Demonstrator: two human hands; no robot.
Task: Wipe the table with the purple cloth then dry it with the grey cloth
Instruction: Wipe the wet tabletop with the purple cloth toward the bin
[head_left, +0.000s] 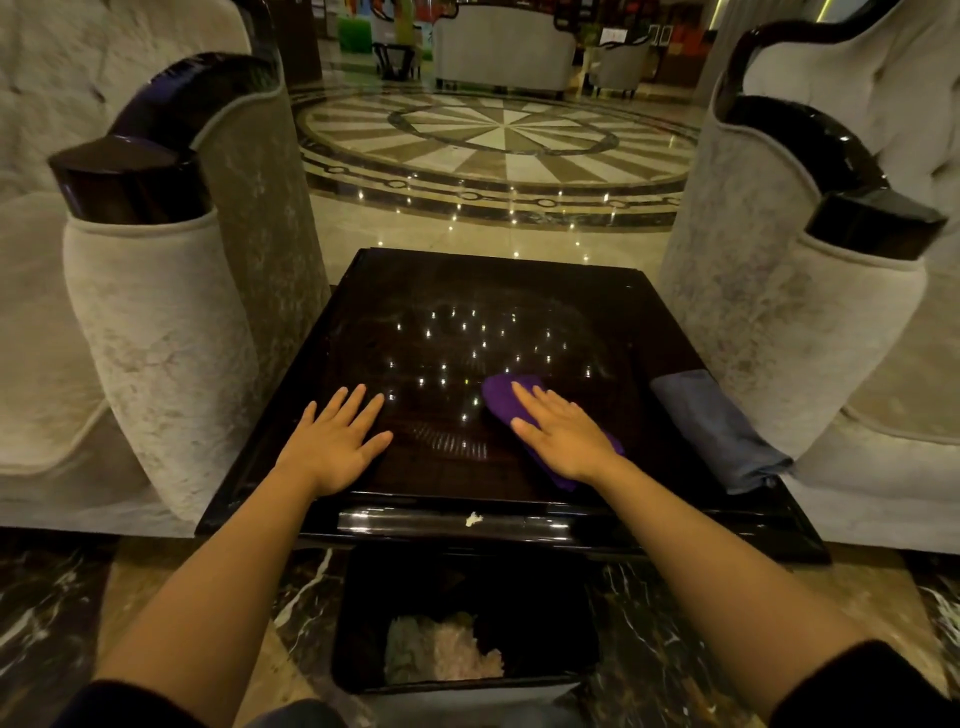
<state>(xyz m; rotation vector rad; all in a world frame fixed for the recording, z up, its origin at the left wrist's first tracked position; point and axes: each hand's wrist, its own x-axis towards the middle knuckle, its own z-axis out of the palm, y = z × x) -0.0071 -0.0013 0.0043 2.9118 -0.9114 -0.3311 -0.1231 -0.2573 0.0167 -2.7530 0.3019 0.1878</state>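
Two pale upholstered armchairs, one at left (171, 332) and one at right (810, 322), flank a dark glossy side table (467, 291), so the person has to reach in from the near edge between them. Below that edge stands a black waste bin (363, 623) with crumpled rubbish inside, probably kept there to take anything swept off the top. The grey cloth (717, 431) lies folded along the table's right edge, clear of the wiping area, seemingly held back for the drying step. The purple cloth (501, 397) lies on the near right part of the top, pinned under the right hand (563, 436), which presses flat with fingers spread rather than gripping. The left hand (332, 441) rests empty, palm down on the near left, likely as a brace. A small white scrap (473, 518) sits on the near rim
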